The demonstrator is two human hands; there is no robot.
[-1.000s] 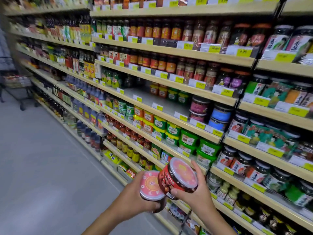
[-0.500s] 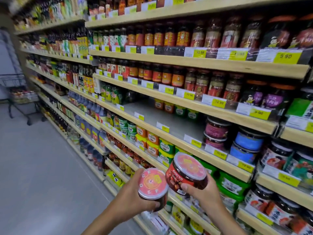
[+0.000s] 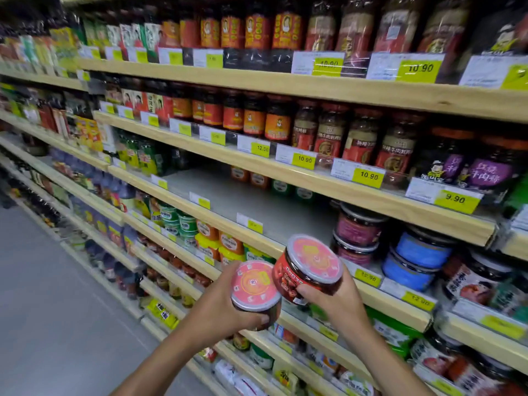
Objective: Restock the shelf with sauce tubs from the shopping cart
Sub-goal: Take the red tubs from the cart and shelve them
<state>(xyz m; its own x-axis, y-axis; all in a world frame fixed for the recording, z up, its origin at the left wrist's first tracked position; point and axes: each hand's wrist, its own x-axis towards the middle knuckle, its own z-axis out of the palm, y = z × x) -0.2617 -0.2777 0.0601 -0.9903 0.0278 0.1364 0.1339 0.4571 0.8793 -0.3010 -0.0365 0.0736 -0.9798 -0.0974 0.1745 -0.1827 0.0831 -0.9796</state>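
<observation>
The left sauce tub (image 3: 255, 284) sits in the left hand (image 3: 220, 307), whose fingers and thumb are curled round its dark wall below the lid. Its pink, silver-rimmed lid faces the camera. The right sauce tub (image 3: 310, 265) is close against it and a little higher, tilted so that its pink lid, red label and dark red contents all show. The right hand (image 3: 343, 304) grips it from beneath, thumb pressed on the label and fingers wrapped round the far side. Both tubs are closed and held in the air just in front of the wooden front edge of the shelf (image 3: 257, 201), beside its bare grey patch.

On that shelf, right of the held tubs, two maroon tubs (image 3: 358, 232) stand stacked one on the other. Next to them are two blue tubs (image 3: 420, 258), stacked likewise. A short row of orange and green tubs (image 3: 271, 184) stands at the back. The shelf above carries jars (image 3: 331, 132) of dark sauce behind yellow price tags (image 3: 367, 177).
</observation>
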